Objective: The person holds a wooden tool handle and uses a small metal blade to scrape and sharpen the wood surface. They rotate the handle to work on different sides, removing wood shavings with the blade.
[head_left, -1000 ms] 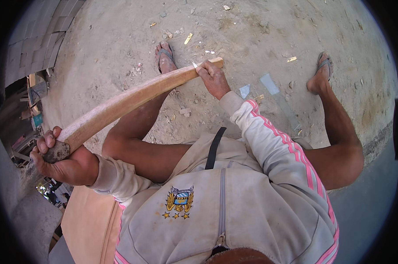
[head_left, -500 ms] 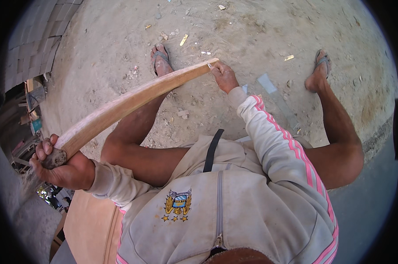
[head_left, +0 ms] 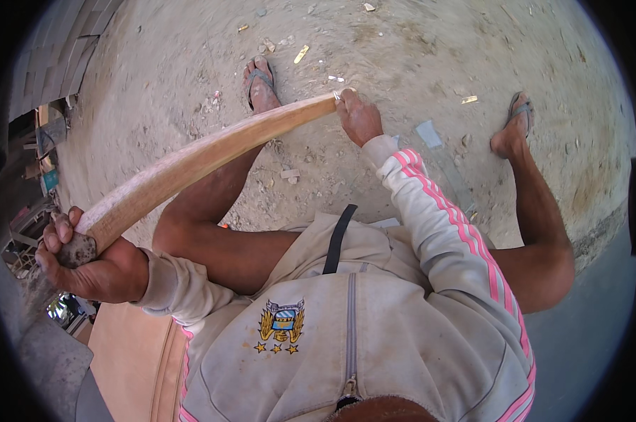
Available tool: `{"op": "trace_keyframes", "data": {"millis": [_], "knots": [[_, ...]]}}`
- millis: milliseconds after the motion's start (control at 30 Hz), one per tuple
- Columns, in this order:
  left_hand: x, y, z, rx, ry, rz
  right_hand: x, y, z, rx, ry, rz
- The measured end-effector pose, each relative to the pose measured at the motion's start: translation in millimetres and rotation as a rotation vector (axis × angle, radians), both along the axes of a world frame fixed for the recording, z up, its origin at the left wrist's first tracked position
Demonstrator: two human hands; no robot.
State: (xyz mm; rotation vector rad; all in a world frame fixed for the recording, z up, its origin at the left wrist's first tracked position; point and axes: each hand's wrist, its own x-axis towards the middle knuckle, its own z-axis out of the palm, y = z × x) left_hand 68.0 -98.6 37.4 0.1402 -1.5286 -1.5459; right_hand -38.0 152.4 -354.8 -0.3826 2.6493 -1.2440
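Wooden plank (head_left: 209, 151) is raised, your left hand (head_left: 107, 271) clamped on it, lower left; right hand (head_left: 360, 118) pinching a pale bit (head_left: 337, 96) (kind unclear), upper centre; remaining work can't be told.

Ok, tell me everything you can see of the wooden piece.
The wooden piece is long, narrow and bare-looking, its upper face pale pinkish, its side tan-brown. It looks bowed, though the lens may exaggerate that. It slants from lower left to upper centre, crossing the left leg in view; contact there cannot be told. The left grip encloses its near end, where a grey, speckled surface shows, perhaps its end face. The right grip, holding a small white item, is at the far end.
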Motion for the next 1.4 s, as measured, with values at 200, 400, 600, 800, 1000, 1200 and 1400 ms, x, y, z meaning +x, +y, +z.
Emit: {"op": "trace_keyframes", "data": {"millis": [200,400,600,800,1000,1200,1400], "knots": [[3,2,1,-0.021,0.0,-0.012,3,0,23,-0.164,-0.025,0.048],[0,3,0,-0.028,-0.001,0.016,-7,-4,18,-0.146,-0.06,0.012],[-4,6,1,0.007,0.0,0.062,-11,7,-15,-0.143,-0.139,-0.025],[-1,1,-2,-0.017,-0.003,0.049,-4,-12,40,-0.329,-0.137,0.035],[-7,4,-1,0.0,-0.001,0.057,-15,3,4,-0.228,-0.186,-0.027],[-3,2,0,0.007,0.003,0.072,-9,-11,21,-0.294,-0.135,0.02],[-1,1,-5,0.023,0.021,0.095,-5,-6,15,-0.245,-0.135,0.004]]}}
